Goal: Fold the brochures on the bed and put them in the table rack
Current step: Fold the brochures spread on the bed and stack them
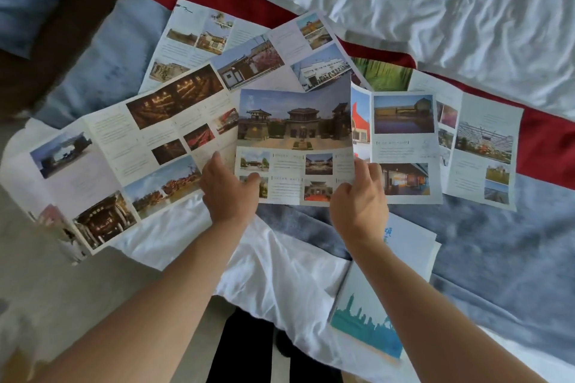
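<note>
Several unfolded photo brochures lie spread across the bed. The middle brochure (295, 134), showing a temple courtyard, is lifted off the bed with its panel raised. My left hand (228, 188) pinches its lower left edge. My right hand (357, 202) grips its lower right corner. A long brochure (124, 149) stretches to the left and hangs past the bed's edge. Another one (479, 149) lies to the right, and more (249, 50) lie behind. A folded brochure (370, 314) with a teal skyline cover rests under my right forearm. No table rack is in view.
The bed carries a rumpled white sheet (435, 9), a red runner (547, 146) and a grey-blue blanket (497, 258). A light blue pillow (118, 59) sits at the left. Floor (93, 289) shows at the lower left, beside the bed's edge.
</note>
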The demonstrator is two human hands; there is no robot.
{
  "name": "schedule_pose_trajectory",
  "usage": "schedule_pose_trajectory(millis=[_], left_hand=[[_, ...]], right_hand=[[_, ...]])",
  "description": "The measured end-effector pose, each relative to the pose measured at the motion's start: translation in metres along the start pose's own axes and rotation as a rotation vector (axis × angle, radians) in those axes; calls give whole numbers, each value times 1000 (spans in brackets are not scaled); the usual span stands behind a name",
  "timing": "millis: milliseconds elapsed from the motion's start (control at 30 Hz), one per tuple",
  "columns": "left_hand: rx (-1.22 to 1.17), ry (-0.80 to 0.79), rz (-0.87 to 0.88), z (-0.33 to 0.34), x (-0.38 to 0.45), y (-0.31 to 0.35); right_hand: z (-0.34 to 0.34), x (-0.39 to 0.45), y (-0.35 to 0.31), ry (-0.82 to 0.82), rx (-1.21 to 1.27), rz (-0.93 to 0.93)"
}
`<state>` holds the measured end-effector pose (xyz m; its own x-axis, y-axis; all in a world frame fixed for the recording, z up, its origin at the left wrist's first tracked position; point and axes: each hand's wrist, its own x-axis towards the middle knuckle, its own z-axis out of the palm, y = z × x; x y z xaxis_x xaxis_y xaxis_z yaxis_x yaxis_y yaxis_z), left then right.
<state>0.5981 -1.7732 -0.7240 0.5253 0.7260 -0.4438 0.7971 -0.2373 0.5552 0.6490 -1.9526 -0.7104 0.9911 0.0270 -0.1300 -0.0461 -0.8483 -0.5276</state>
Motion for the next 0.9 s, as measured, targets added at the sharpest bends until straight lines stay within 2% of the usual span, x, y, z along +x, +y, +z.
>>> schedule_pose_trajectory(millis=[133, 233, 333, 400, 500, 600, 700, 800, 900], left_hand=[[-272, -68, -12, 0, -8, 9], [-412, -71, 138, 0, -24, 24], [-407, -181, 226, 6, -40, 38], [-418, -244, 224, 14, -44, 39], [-364, -193, 201, 17, -46, 41], [-318, -129, 203, 13, -42, 43], [-230, -35, 211, 4, -33, 35], [-166, 65, 187, -7, -26, 25], [-149, 76, 152, -13, -24, 20]], right_hand=[[3, -5, -6, -63, -17, -9], [3, -13, -14, -64, 1, -60], [2, -24, -23, -89, 10, -202], [2, -29, -25, -145, -7, -283], [0, -32, -21, -199, 48, -324], [-4, -26, -9, -115, 98, -221], [-10, -12, 7, 2, 82, 8], [-15, -2, 24, -74, 37, 251], [-15, -3, 29, -200, 88, 348]])
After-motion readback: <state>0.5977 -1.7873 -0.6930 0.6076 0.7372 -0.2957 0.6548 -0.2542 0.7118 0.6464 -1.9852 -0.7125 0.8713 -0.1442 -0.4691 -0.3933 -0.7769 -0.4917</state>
